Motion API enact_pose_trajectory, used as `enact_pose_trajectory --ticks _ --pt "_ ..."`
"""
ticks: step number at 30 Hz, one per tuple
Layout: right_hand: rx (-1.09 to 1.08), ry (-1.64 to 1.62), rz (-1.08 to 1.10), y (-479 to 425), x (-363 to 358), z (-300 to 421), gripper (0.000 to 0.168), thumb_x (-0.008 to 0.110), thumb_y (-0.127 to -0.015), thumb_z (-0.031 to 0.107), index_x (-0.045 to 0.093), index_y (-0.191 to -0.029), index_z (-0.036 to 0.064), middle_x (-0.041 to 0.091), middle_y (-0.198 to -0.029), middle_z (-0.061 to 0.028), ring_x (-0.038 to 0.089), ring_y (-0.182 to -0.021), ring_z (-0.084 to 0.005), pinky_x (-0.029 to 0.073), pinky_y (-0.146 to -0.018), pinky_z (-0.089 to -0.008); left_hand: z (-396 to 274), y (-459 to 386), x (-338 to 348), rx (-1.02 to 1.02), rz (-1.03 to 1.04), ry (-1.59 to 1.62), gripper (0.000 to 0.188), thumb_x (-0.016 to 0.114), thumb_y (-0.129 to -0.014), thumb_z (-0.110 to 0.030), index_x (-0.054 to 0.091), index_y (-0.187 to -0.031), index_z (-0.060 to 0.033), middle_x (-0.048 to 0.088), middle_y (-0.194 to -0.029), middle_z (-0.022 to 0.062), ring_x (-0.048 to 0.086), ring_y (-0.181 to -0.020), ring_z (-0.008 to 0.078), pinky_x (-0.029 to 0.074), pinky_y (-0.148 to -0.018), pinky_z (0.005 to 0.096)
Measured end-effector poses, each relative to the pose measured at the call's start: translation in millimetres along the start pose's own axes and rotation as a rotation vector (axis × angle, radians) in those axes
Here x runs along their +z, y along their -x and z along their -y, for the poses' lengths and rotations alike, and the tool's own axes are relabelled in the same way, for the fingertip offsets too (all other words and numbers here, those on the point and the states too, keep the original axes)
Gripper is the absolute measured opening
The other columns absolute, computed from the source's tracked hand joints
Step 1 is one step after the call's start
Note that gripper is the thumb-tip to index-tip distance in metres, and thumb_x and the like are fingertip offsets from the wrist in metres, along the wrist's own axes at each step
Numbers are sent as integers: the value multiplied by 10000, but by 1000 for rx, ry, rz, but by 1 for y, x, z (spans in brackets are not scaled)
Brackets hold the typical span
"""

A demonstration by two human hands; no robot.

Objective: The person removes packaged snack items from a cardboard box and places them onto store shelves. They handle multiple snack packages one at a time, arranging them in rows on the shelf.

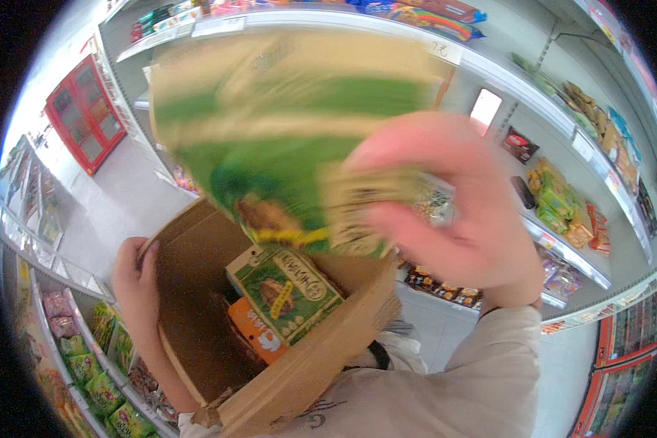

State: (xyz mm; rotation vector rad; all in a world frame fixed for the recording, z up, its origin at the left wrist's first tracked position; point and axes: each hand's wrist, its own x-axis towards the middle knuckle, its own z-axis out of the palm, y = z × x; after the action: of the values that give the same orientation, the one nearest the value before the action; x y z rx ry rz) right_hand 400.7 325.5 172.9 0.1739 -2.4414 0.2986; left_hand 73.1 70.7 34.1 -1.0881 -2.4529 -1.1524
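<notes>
My right hand (460, 208) pinches the lower right corner of a green and tan snack bag (284, 148) between thumb and fingers. The bag is motion-blurred and hangs above the far side of an open cardboard box (189, 295). At the box's left wall, my left hand (135, 274) grips the top edge, with my forearm running along the outside. Inside lie a green and tan printed package (284, 295) with a nut picture and, partly beneath it, an orange package (257, 331). The box leans against my body, and its bottom is partly in shadow.
A white store shelf (531, 104) curves across the front and right, bearing several green and yellow snack bags (553, 194). At lower left, another shelf holds green snack bags (104, 391). A red glass-doored cabinet (86, 115) stands on the pale floor (109, 186) at far left.
</notes>
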Motion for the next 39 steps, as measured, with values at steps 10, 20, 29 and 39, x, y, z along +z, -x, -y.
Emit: enact_pose_trajectory --ticks 10,20,29,39 --pt "751 429 -932 288 -10 -12 1220 785 -947 449 -65 -1725 48 29 -1799 -185 182 -1623 -322 157 -1323 -483 6 -11 15 -36 47 72 176 636 -1082 -154 621 -1029 13 567 -867 78 526 -844 156 465 -801 304" --pt "1288 -376 -891 444 127 -143 815 652 -1009 -18 198 -1679 70 630 -1425 -154 604 -1302 -253 481 -1110 -388 -15 -40 50 9 140 74 171 641 -1079 -146 630 -1032 18 580 -866 80 533 -845 156 474 -813 309" --pt "1425 -280 -838 491 149 -330 421 659 -1094 269 593 -1419 11 684 -1315 -74 644 -1108 -190 526 -934 -368 -29 -37 54 -7 96 -36 177 652 -1074 -152 627 -1033 18 576 -865 92 529 -831 175 469 -803 312" --pt "1485 -54 -641 513 201 -377 517 662 -1074 317 591 -1514 55 735 -1299 -137 689 -1097 -245 531 -905 -378 -27 -38 54 27 85 -32 169 637 -1083 -148 628 -1047 17 577 -881 88 540 -851 170 473 -809 311"
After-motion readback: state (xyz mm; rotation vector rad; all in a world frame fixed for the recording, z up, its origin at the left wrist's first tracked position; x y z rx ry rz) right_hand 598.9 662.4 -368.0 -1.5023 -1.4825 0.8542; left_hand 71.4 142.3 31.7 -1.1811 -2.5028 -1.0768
